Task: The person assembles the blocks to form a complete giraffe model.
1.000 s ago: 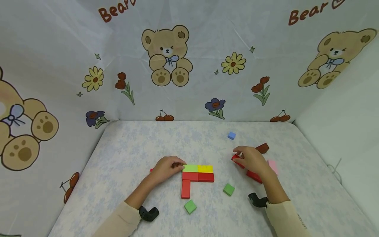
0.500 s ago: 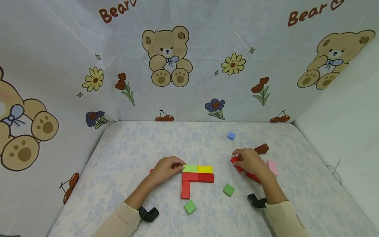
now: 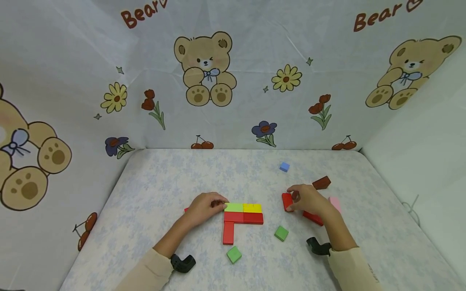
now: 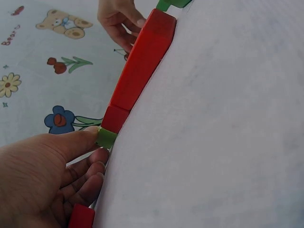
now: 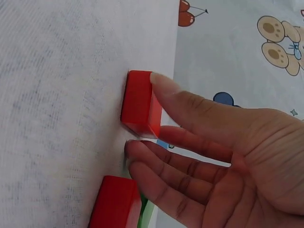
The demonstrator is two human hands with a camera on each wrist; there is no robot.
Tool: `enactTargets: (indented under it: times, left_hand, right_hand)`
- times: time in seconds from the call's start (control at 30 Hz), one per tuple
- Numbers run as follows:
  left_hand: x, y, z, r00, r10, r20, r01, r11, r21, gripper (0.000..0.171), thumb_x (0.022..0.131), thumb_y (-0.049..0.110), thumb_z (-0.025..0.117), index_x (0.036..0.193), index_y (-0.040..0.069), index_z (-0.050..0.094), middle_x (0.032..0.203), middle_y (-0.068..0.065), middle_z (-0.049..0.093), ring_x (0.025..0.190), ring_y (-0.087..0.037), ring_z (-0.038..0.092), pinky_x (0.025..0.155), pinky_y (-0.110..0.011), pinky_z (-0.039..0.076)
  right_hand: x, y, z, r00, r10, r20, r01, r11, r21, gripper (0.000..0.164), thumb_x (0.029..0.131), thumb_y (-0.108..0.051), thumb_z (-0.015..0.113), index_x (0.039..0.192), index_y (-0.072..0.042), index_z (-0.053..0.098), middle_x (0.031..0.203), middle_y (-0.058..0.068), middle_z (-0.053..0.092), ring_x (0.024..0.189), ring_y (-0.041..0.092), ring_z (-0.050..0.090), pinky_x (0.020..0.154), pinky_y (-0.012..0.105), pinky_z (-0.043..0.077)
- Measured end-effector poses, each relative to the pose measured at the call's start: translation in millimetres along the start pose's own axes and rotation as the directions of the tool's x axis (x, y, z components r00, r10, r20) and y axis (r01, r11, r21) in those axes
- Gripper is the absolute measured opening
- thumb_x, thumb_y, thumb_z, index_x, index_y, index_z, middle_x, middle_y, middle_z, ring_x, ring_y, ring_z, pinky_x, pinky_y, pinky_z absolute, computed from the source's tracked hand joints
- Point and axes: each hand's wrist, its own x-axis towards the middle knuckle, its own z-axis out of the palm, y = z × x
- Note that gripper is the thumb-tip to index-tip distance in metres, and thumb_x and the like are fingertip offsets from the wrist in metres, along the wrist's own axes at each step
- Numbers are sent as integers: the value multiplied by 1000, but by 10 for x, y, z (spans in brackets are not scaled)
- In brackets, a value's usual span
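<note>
In the head view, my left hand (image 3: 205,206) pinches the left end of a light green block (image 3: 234,207) between thumb and fingers. That block lies end to end with a yellow block (image 3: 252,207), along a row of two red blocks (image 3: 253,218). Another red block (image 3: 228,233) extends from the row's left end towards me. On the right, my right hand (image 3: 309,199) holds a loose red block (image 3: 286,201); its thumb presses one end of this block (image 5: 137,97) in the right wrist view, with the index finger partly hidden behind.
Two green blocks (image 3: 281,233) lie nearer me. A blue block (image 3: 284,167) is farther back. Around my right hand are a brown block (image 3: 322,183), a pink block (image 3: 335,203) and another red block (image 3: 313,218). A red piece (image 3: 186,209) peeks out beside my left hand.
The red block at my right hand has turned from slanted to nearly straight away from me and shifted slightly left. My left hand and the joined blocks have stayed put.
</note>
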Motion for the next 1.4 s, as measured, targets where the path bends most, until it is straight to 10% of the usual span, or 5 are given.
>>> enactTargets:
  times: [1.4]
  left_hand:
    - [0,13,-15,1000,1,4,-1,1000,5,16,95,22,74,110,20,78,87,16,64,74,-3,56,69,-26,49]
  right_hand:
    - [-4,-85,30,995,-96,-6,96,995,-33,53,78,-19,89,121,-1,63,92,5,65,78,16,56,67,30,51]
